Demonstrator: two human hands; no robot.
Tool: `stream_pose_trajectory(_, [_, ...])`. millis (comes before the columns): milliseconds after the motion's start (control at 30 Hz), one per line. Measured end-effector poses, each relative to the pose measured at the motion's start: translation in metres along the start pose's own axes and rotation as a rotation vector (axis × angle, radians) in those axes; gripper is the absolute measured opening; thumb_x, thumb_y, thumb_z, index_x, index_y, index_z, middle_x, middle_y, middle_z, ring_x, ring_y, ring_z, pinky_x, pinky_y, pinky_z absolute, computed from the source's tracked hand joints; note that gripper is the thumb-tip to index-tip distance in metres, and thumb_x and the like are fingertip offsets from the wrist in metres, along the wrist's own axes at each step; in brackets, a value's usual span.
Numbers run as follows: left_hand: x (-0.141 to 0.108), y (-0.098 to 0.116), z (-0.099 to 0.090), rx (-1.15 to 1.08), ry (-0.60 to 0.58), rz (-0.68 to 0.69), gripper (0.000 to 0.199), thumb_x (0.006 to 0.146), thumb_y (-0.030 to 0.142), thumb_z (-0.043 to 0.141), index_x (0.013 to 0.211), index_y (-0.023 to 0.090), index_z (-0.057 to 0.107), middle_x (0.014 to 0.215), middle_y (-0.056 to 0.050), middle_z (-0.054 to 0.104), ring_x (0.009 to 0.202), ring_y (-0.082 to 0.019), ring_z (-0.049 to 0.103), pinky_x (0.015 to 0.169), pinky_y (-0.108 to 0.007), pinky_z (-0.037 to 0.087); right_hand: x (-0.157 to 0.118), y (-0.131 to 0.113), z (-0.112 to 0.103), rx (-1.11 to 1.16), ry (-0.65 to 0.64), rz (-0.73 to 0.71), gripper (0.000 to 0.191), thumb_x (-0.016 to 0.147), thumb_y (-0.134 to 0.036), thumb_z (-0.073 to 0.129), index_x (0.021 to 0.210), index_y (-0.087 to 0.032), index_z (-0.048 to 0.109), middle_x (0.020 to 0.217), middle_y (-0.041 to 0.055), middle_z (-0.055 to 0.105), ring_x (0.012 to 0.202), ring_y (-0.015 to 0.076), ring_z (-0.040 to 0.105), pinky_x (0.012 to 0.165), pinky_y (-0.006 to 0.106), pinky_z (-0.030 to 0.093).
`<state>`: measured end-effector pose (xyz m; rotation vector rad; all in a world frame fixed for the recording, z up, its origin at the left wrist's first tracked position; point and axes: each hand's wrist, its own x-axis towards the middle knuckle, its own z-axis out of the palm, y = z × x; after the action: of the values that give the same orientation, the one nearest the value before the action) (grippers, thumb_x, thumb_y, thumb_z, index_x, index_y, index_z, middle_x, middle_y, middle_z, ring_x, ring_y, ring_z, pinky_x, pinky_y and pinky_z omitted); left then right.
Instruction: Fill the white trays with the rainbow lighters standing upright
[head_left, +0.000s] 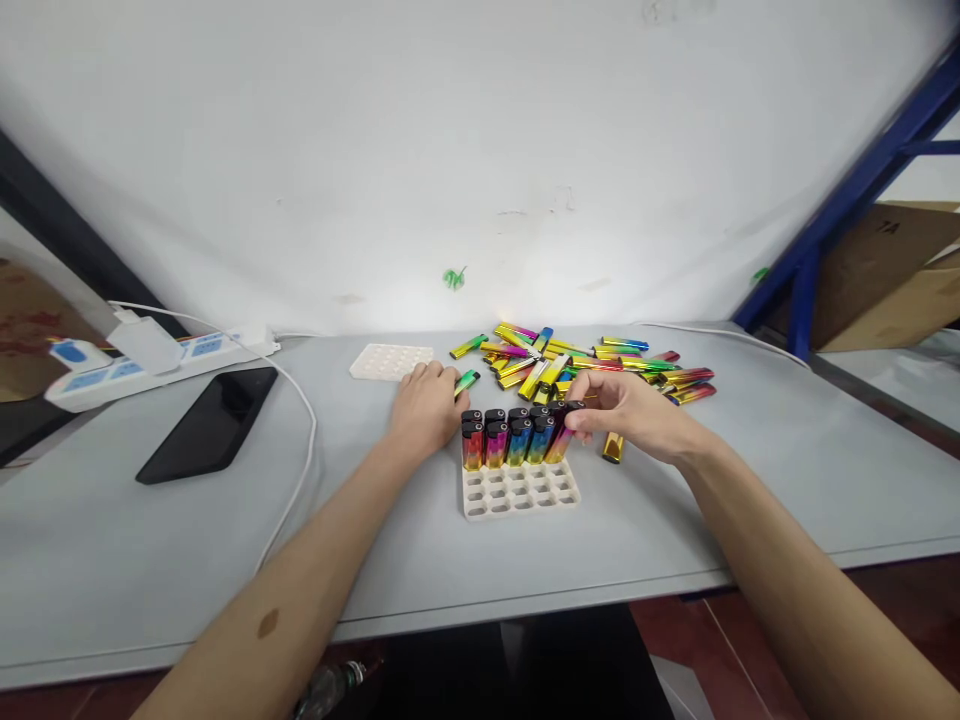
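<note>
At the far left of the grey surface [405, 560] lay a white power strip [191, 352] with a white charger [148, 340] plugged into it. A black smartphone [210, 425] rested just in front of the strip, and a white cable [309, 440] curved down past its right side. Below the surface's near edge, a clear bottle [330, 688] was partly visible.

Farther right, a white perforated tray [391, 362] lay flat near the wall, just behind the left hand [424, 408]. That hand had its fingers curled, pinching 1 green-ended lighter [466, 382] behind the left end of the white lighter rack [521, 514]. In the rack's 2 far rows, metallic lighters [519, 442] stood upright with black tops; the nearer of these rows showed 1 red, 1 magenta and 2 blue ones. 3 rows of open holes lay in front of them.

At the right end of that nearer row, the right hand [630, 405] pinched 1 pink-and-gold lighter [559, 442] between thumb and fingers. It tilted to the right, its lower end at the rack; whether it was seated could not be told. Behind the rack and the right hand spread a loose pile of lighters [555, 372]. 1 gold lighter [613, 448] lay apart, just below the right hand. At the far right stood a blue metal frame [847, 215] and cardboard boxes [892, 275].
</note>
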<state>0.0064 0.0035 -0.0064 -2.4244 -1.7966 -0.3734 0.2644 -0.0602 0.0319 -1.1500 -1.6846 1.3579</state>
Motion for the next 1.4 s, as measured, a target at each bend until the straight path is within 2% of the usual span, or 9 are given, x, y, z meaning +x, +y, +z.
stream_pose_trajectory(333, [0.000, 0.000, -0.001, 0.013, 0.004, -0.002, 0.030, 0.092, 0.032, 0.045, 0.110, 0.018, 0.065, 0.109, -0.012, 0.065, 0.109, -0.030, 0.055, 0.091, -0.043, 0.045, 0.003, 0.006, 0.001, -0.041, -0.035, 0.025, 0.040, 0.064, -0.041, 0.085, 0.078, -0.021, 0.053, 0.069, -0.0004, 0.067, 0.066, 0.0149, 0.063, 0.058, 0.027, 0.046])
stream_pose_trajectory(467, [0.001, 0.000, -0.002, -0.048, 0.028, -0.002, 0.031, 0.094, 0.033, 0.042, 0.106, 0.018, 0.066, 0.106, -0.012, 0.068, 0.107, -0.030, 0.056, 0.089, -0.041, 0.045, 0.004, 0.007, 0.000, -0.056, 0.082, -0.049, 0.044, 0.079, -0.063, 0.064, 0.076, -0.020, 0.057, 0.067, 0.0001, 0.059, 0.059, 0.0130, 0.057, 0.056, 0.027, 0.048])
stream_pose_trajectory(567, [0.002, 0.001, -0.005, -0.286, 0.035, -0.023, 0.033, 0.095, 0.033, 0.039, 0.100, 0.020, 0.068, 0.095, -0.008, 0.072, 0.097, -0.027, 0.060, 0.083, -0.037, 0.046, 0.009, 0.010, 0.002, -0.086, 0.265, -0.073, 0.050, 0.088, -0.066, 0.048, 0.072, -0.020, 0.056, 0.064, 0.0012, 0.057, 0.058, 0.0138, 0.055, 0.054, 0.028, 0.046])
stream_pose_trajectory(700, [0.003, 0.005, -0.010, -0.690, -0.036, 0.021, 0.035, 0.094, 0.042, 0.041, 0.103, 0.022, 0.069, 0.098, -0.002, 0.073, 0.087, -0.021, 0.063, 0.077, -0.030, 0.047, 0.016, 0.017, 0.007, -0.293, 0.403, -0.094, 0.038, 0.088, -0.057, 0.055, 0.079, -0.020, 0.060, 0.070, 0.0015, 0.062, 0.058, 0.0134, 0.055, 0.058, 0.029, 0.046])
stream_pose_trajectory(833, [0.000, 0.008, -0.011, -0.882, -0.103, 0.108, 0.041, 0.092, 0.052, 0.047, 0.106, 0.021, 0.070, 0.102, -0.001, 0.073, 0.089, -0.021, 0.063, 0.076, -0.028, 0.048, 0.024, 0.026, 0.011, -0.394, 0.378, -0.179, 0.034, 0.087, -0.051, 0.060, 0.105, -0.024, 0.069, 0.086, 0.0024, 0.068, 0.066, 0.0148, 0.057, 0.066, 0.032, 0.046])
stream_pose_trajectory(967, [-0.002, 0.010, -0.007, -0.974, -0.158, 0.126, 0.045, 0.089, 0.056, 0.051, 0.105, 0.021, 0.073, 0.097, -0.003, 0.074, 0.087, -0.022, 0.064, 0.076, -0.029, 0.049, 0.033, 0.032, 0.014, -0.266, 0.292, -0.223, 0.038, 0.081, -0.049, 0.069, 0.109, -0.023, 0.071, 0.086, 0.0031, 0.068, 0.072, 0.0169, 0.059, 0.071, 0.034, 0.047])
stream_pose_trajectory(1100, [-0.002, 0.011, -0.006, -0.967, -0.123, 0.116, 0.041, 0.086, 0.055, 0.056, 0.102, 0.022, 0.074, 0.105, -0.005, 0.074, 0.092, -0.023, 0.065, 0.080, -0.032, 0.050, 0.036, 0.033, 0.018, -0.163, 0.235, -0.251, 0.034, 0.077, -0.046, 0.073, 0.098, -0.020, 0.072, 0.088, 0.0049, 0.069, 0.077, 0.0185, 0.061, 0.074, 0.035, 0.049])
stream_pose_trajectory(1233, [-0.001, 0.011, -0.009, -0.830, -0.026, 0.104, 0.040, 0.091, 0.053, 0.050, 0.108, 0.025, 0.072, 0.115, -0.003, 0.071, 0.102, -0.023, 0.063, 0.086, -0.033, 0.050, 0.034, 0.028, 0.016, -0.055, 0.367, -0.273, 0.029, 0.079, -0.048, 0.071, 0.089, -0.021, 0.067, 0.094, 0.0042, 0.068, 0.086, 0.0180, 0.062, 0.082, 0.034, 0.051])
stream_pose_trajectory(1400, [0.003, 0.002, -0.002, -0.444, 0.077, 0.134, 0.031, 0.093, 0.035, 0.047, 0.113, 0.023, 0.067, 0.116, -0.005, 0.069, 0.115, -0.024, 0.053, 0.101, -0.038, 0.044, 0.031, 0.020, 0.008, 0.305, 0.466, -0.197, 0.034, 0.083, -0.056, 0.063, 0.094, -0.027, 0.051, 0.086, -0.0001, 0.065, 0.074, 0.0154, 0.063, 0.065, 0.029, 0.053])
